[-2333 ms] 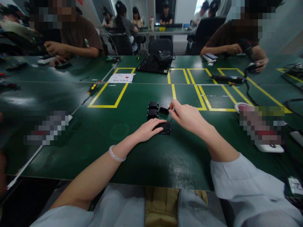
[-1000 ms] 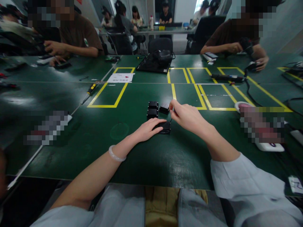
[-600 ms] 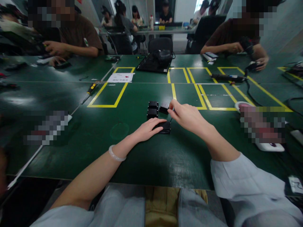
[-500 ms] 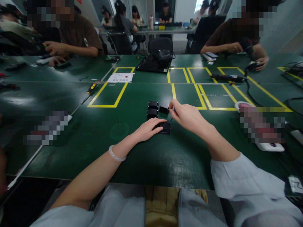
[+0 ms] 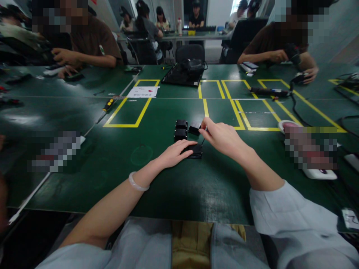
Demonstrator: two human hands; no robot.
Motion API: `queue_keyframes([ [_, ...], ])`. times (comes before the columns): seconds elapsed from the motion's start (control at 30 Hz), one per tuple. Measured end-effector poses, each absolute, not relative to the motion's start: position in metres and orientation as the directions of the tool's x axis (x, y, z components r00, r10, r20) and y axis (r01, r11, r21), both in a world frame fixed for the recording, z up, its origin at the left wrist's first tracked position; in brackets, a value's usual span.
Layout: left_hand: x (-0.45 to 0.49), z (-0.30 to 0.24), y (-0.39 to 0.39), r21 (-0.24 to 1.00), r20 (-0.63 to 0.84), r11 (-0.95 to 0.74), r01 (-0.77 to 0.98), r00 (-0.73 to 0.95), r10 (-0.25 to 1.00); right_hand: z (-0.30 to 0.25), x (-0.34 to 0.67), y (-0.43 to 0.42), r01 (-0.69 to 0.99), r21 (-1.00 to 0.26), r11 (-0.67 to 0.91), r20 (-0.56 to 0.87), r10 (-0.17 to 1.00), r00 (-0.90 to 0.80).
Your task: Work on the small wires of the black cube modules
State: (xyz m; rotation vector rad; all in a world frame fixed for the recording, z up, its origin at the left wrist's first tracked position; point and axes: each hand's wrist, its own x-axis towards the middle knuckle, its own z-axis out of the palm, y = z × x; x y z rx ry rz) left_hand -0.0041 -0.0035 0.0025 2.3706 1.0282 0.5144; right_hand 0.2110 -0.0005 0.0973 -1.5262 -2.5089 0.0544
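Observation:
My left hand (image 5: 177,152) holds down a small black box-shaped part (image 5: 195,152) on the table, fingers over its top and thumb against its near side. My right hand (image 5: 217,133) is closed in a pinch around a thin dark rod-like tool (image 5: 202,142), whose lower end reaches the right side of that part. The tool's upper end is hidden by my fingers, so its exact kind does not show. Just beyond my left hand, two more black box-shaped parts (image 5: 181,133) lie one behind the other. Another black part (image 5: 195,128) sits slightly askew beside my right fingertips.
The green table (image 5: 174,194) bears yellow tape rectangles (image 5: 120,126). A yellow-black screwdriver (image 5: 108,105) and a paper label (image 5: 143,92) lie to the left. A phone-like object (image 5: 319,174) lies right, a black laptop-like slab (image 5: 182,76) ahead. Two people work across the table.
Hardly anything differs. My right fingers have shifted very slightly around the thin tool, while my left hand and the black parts stay in place.

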Motion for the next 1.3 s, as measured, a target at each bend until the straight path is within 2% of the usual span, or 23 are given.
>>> queue_keyframes([
  [0.63,-0.0042,0.0027,-0.0036,0.578,0.138,-0.592,0.562,0.648,0.749,0.0971,0.211,0.0005,0.895,-0.125,0.428,0.136,0.901,-0.411],
  [0.97,-0.0042,0.0035,-0.0039,0.574,0.135,-0.59,0.568,0.645,0.752,0.0939,0.2121,0.0007,0.884,-0.134,0.448,0.183,0.888,-0.423],
  [1.3,-0.0046,0.0037,-0.0036,0.576,0.142,-0.592,0.563,0.645,0.751,0.0961,0.2126,0.0005,0.888,-0.115,0.446,0.153,0.891,-0.427],
])
